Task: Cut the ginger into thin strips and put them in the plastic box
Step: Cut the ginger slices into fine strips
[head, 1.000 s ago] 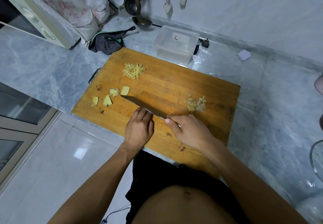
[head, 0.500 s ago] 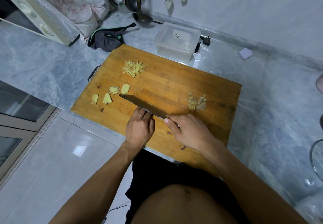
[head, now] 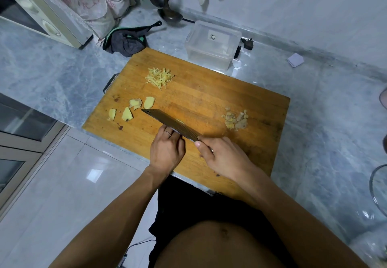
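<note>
On board [head: 209, 91]: knife [head: 167, 122], ginger slices [head: 132, 110]

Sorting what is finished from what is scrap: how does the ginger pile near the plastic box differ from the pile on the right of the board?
The pile near the plastic box is pale yellow thin strips, fanned loosely; the right pile is duller, beige-brown irregular chunky bits, heaped tighter. The first lies at the board's far side, the second near its right edge. Both rest on the cutting board, untouched by either hand.

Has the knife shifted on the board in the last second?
No. The knife tip still sits just below the same ginger slice, blade angled toward the right hand.
</note>
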The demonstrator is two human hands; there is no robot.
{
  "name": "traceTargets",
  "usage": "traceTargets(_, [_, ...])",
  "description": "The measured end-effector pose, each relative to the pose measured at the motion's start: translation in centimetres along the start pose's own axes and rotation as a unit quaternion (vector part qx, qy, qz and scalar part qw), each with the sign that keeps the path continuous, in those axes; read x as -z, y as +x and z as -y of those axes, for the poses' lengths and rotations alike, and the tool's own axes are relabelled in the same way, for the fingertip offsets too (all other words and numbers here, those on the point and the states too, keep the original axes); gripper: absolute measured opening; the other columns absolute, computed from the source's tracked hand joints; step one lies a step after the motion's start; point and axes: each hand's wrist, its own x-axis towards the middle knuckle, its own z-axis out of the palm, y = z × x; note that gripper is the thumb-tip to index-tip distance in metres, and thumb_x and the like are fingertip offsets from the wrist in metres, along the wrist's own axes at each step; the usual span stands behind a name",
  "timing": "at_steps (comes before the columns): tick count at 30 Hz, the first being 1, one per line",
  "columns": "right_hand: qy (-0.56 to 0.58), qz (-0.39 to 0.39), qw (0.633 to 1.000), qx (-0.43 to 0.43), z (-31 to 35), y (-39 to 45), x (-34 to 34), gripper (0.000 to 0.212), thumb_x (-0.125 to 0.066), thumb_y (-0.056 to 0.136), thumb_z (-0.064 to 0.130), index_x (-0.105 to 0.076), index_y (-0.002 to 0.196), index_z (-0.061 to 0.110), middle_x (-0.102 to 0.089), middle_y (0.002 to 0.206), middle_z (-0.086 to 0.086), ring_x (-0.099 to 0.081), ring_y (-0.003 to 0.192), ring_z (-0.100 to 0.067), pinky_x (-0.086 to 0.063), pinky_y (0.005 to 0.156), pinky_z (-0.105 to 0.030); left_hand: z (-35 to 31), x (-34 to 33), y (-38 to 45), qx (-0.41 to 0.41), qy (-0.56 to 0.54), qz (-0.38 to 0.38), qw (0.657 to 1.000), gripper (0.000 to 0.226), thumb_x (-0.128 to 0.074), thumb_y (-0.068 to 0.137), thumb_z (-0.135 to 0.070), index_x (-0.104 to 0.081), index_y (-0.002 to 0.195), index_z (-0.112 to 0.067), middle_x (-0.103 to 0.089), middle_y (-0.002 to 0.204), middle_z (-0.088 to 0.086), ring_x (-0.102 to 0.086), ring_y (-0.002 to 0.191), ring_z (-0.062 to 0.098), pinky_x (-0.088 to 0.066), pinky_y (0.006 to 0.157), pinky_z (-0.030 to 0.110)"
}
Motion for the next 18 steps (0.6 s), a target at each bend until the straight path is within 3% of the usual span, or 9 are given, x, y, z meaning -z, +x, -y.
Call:
traceTargets(5, [-0.053,0.041,0.998,-0.013,1.2,0.0,0.8,0.05,-0.029,0.108,0.044,-0.047,0.147,0.018,-0.062,0.122,-0.015,-0.053,0.116,-0.034,-0.047,0.089,-0.043,0.2,-0.1,-0.1,0.013,-0.019,0.003,1.0,0.014,-0.055,0.082,-0.006,-0.069,0.079,-0.006,-0.065,0.09,0.011,-0.053,0.095,0.032,-0.051,0.059,0.035])
traceTargets(9, [-0.063,0.052,0.996,-0.021,1.1,0.0,0.8,0.052,-0.028,0.108,0.046,-0.041,0.152,0.022,-0.061,0.12,-0.017,-0.052,0.116,-0.033,-0.046,0.088,-0.043,0.1,0.0,-0.1,0.011,-0.008,0.01,1.0,0.012,-0.056,0.082,-0.005,-0.068,0.081,-0.005,-0.064,0.089,0.013,-0.053,0.095,0.032,-0.05,0.06,0.035])
traceTargets(14, [-0.048,0.031,0.998,0.001,0.6,0.3,0.6,0.052,-0.03,0.106,0.049,-0.05,0.144,0.02,-0.072,0.108,-0.005,-0.062,0.106,-0.03,-0.054,0.082,-0.046,0.2,0.1,-0.9,-0.004,-0.012,0.042,0.999,0.026,-0.046,0.086,-0.012,-0.067,0.101,-0.008,-0.064,0.105,0.009,-0.051,0.107,0.027,-0.051,0.062,0.035])
traceTargets(18, [-0.035,0.011,0.999,0.005,0.3,-0.1,0.7,0.047,-0.031,0.107,0.048,-0.055,0.138,0.023,-0.074,0.104,-0.003,-0.062,0.104,-0.029,-0.054,0.081,-0.045,0.0,0.2,-0.8,-0.008,-0.012,0.049,0.999,0.028,-0.05,0.086,-0.007,-0.066,0.109,-0.006,-0.062,0.111,0.009,-0.051,0.114,0.028,-0.051,0.071,0.035])
